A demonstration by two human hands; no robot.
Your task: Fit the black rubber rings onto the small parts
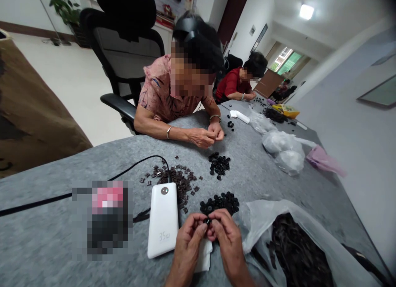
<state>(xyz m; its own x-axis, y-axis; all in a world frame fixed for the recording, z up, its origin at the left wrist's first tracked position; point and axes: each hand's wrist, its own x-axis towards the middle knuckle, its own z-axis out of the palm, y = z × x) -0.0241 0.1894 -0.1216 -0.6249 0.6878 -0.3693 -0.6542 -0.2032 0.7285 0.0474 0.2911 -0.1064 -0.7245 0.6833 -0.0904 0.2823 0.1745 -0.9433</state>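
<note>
Both of my hands meet at the bottom centre, over the grey table. Pinched between the fingertips of my left hand [192,233] and my right hand [225,233] is a small black piece [207,221]. Just beyond them lies a pile of round black pieces [221,202], with a second such pile [219,164] farther off. Small dark brown square pieces [181,180] are heaped to the left. A white power bank [163,221] lies beside my left hand. Under my wrists is a white paper [204,256].
At the right, an open plastic bag [262,212] holds dark strips [297,250]. A cable [133,165] crosses the grey table [102,159] at left, near a blurred object [108,221]. Across sit two people; tied plastic bags [284,151] lie at the far right.
</note>
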